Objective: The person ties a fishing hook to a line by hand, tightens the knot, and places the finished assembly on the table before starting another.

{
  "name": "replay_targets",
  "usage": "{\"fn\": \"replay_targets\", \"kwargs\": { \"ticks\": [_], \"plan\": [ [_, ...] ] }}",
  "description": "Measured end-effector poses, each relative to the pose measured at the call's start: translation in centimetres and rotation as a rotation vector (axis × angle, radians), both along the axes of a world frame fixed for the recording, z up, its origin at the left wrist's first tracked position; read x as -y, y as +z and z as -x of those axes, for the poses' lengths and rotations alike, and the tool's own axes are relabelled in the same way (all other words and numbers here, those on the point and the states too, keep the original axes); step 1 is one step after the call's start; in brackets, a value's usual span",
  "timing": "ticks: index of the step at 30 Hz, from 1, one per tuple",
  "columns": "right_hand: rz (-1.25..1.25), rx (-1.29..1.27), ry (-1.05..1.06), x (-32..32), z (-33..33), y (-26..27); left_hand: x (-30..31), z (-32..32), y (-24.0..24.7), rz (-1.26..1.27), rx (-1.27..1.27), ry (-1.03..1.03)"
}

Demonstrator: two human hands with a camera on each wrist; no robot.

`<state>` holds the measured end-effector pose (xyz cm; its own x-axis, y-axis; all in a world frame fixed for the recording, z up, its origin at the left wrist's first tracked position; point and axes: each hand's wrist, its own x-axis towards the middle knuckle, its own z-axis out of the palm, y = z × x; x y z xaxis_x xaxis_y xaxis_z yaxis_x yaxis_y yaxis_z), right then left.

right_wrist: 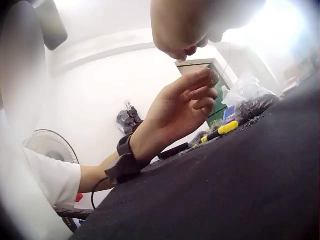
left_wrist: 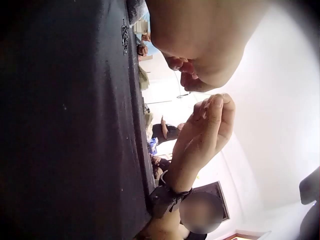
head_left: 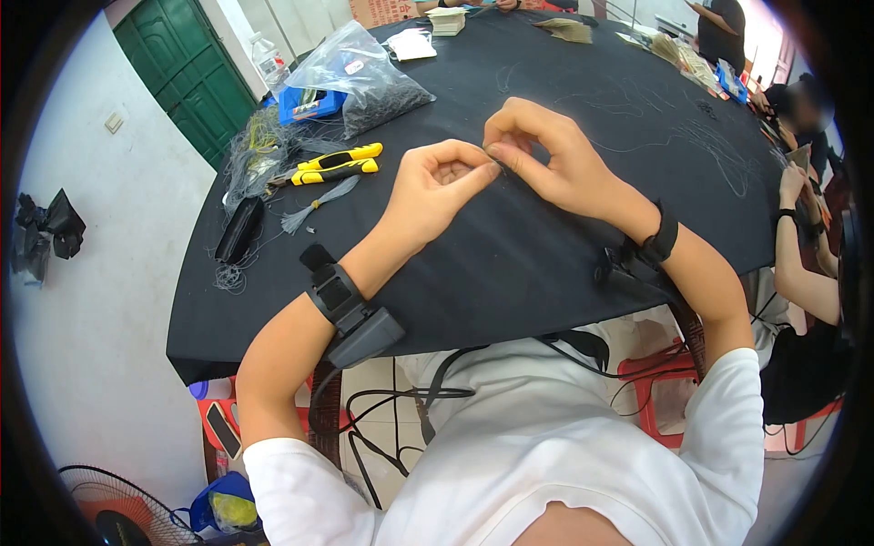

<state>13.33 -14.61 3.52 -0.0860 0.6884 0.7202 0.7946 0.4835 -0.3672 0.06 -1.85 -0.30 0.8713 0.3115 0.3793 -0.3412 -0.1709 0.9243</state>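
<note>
Over the black-covered table, the left hand and the right hand meet almost fingertip to fingertip. Each pinches with thumb and index finger at a thin strand, which shows in the left wrist view as a fine line with a small dark loop between the left hand and the right hand. In the right wrist view the left hand has its other fingers curled, below the right hand. What exactly lies between the fingertips is too small to tell.
Yellow-black pliers, a tied strand bundle, a black case and tangled line lie left on the tablecloth. Behind them are a plastic bag and blue box. Loose strands lie right; other people sit beyond.
</note>
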Motion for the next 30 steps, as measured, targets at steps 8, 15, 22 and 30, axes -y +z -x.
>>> {"fn": "replay_targets", "kwargs": {
  "ticks": [8, 15, 22, 30],
  "plan": [
    [0.074, -0.139, -0.053, -0.8, -1.6, -0.9, 0.3, 0.2, 0.8, -0.057, 0.104, -0.068],
    [0.257, -0.321, -0.009, -1.1, -1.9, -1.7, -0.2, 0.4, 1.4, -0.124, 0.211, 0.019],
    [0.299, -0.381, 0.095, -0.9, -0.2, -2.7, -0.2, 0.4, 1.5, -0.024, 0.217, 0.14],
    [0.219, -0.282, 0.065, -0.4, 0.8, -2.1, -0.4, 0.6, 1.3, 0.037, 0.089, 0.293]
  ]
}}
